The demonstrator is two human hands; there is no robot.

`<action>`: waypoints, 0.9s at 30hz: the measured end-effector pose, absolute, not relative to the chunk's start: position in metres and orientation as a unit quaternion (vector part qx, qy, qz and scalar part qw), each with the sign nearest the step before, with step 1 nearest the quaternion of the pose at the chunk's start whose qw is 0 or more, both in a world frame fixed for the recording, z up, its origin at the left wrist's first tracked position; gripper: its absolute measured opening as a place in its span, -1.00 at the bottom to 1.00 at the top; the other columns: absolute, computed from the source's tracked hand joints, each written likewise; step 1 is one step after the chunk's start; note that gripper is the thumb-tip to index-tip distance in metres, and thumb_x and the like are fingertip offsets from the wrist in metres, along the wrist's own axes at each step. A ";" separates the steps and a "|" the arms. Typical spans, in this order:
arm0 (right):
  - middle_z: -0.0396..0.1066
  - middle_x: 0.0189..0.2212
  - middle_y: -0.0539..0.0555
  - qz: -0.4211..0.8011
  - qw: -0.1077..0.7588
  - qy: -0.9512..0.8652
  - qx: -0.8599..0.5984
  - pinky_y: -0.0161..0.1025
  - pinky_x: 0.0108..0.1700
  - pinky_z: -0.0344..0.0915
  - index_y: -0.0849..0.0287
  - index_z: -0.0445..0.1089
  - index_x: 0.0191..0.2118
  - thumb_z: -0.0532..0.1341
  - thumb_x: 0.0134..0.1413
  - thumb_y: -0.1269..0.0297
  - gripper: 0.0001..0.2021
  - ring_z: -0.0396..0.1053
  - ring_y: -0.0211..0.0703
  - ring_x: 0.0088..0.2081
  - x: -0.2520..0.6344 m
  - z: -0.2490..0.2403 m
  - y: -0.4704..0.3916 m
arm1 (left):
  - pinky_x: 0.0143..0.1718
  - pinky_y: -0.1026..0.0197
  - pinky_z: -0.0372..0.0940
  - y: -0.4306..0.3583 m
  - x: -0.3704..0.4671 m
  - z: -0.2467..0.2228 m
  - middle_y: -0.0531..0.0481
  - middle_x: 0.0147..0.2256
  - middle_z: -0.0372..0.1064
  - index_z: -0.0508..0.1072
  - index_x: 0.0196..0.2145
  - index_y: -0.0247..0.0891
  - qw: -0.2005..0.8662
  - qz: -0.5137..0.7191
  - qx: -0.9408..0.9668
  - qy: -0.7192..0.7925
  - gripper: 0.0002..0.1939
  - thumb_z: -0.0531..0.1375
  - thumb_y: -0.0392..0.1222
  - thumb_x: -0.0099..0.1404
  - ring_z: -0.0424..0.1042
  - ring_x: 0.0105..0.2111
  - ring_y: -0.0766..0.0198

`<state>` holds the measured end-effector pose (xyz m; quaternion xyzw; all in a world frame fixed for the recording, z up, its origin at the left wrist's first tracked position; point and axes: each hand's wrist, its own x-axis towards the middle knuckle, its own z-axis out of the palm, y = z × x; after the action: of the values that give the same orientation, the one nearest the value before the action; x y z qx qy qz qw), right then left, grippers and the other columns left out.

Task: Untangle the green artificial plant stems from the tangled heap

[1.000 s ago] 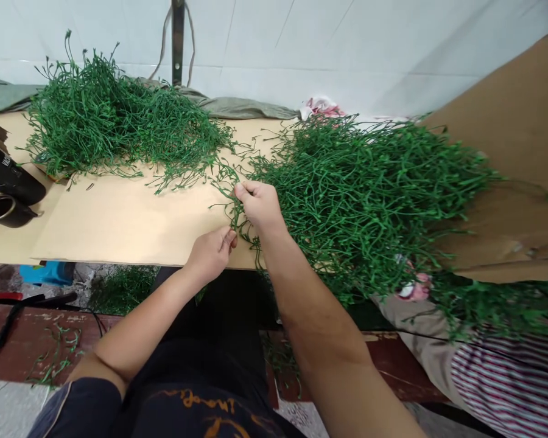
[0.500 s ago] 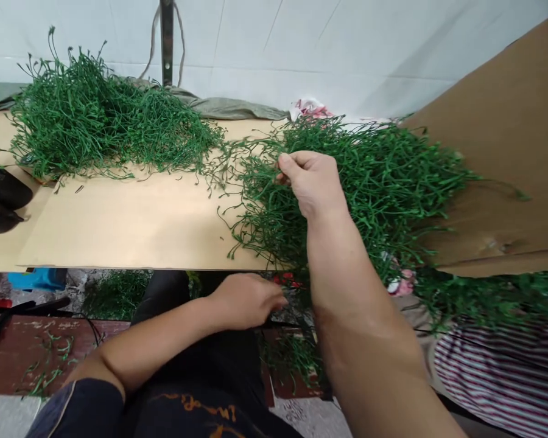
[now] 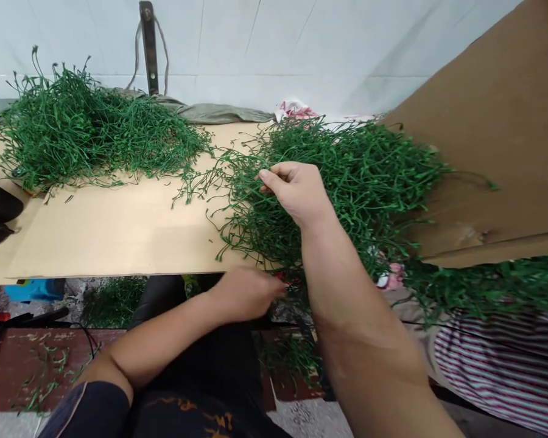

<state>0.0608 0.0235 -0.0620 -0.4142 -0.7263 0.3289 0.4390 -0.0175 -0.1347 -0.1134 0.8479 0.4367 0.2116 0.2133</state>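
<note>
A large heap of green curly stems [image 3: 365, 176] covers the right part of the cardboard-topped table [image 3: 119, 231]. My right hand [image 3: 295, 188] is over the left side of this heap, thumb and forefinger pinched on stems. Another green pile [image 3: 86, 128] lies at the back left, and loose stems trail between the two. Below the table's front edge, above my lap, is my left hand [image 3: 251, 294]. Its fingers are bent and blurred, and what they hold, if anything, cannot be made out.
An upright cardboard sheet [image 3: 497, 134] bounds the right side. Black cylindrical objects [image 3: 0, 204] stand at the left edge. A person's striped clothing [image 3: 497, 365] shows at the lower right. A metal bracket [image 3: 149, 48] is against the wall.
The view has shifted slightly. My right hand has moved a little left and toward me over the heap, still pinched. My left hand has risen slightly nearer the table edge.
</note>
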 end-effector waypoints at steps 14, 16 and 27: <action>0.19 -0.70 -0.02 0.335 0.447 -0.712 -0.425 -0.29 -0.54 0.00 0.21 0.32 -0.57 0.16 -0.02 0.16 -0.75 0.08 -0.34 -0.63 0.048 -0.067 0.005 | -0.27 0.21 0.17 -0.091 -0.069 -0.089 -0.07 -0.38 0.38 0.37 -0.38 -0.28 0.099 0.287 0.708 0.638 -0.65 -0.14 -0.11 0.34 0.33 -0.32 0.23; 0.17 -0.72 -0.03 0.349 0.458 -0.692 -0.435 -0.30 -0.55 -0.02 0.20 0.31 -0.60 0.16 -0.02 0.16 -0.74 0.06 -0.35 -0.64 0.048 -0.070 0.008 | -0.31 0.23 0.15 -0.096 -0.065 -0.090 -0.04 -0.44 0.36 0.33 -0.46 -0.27 0.118 0.277 0.728 0.616 -0.67 -0.12 -0.15 0.33 0.32 -0.36 0.25; 0.05 -0.78 -0.10 0.373 0.511 -0.604 -0.485 -0.32 -0.58 -0.02 0.20 0.22 -0.65 0.15 0.01 0.29 -0.73 0.02 -0.38 -0.68 0.036 -0.082 0.032 | -0.37 0.24 0.14 -0.134 -0.041 -0.093 0.00 -0.50 0.35 0.35 -0.49 -0.25 0.179 0.295 0.782 0.519 -0.74 -0.08 -0.27 0.26 0.28 -0.44 0.29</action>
<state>0.0360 0.0321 -0.0823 -0.4852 -0.6036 0.3731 0.5110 -0.0406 -0.1342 -0.0928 0.7821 0.5187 0.2952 0.1790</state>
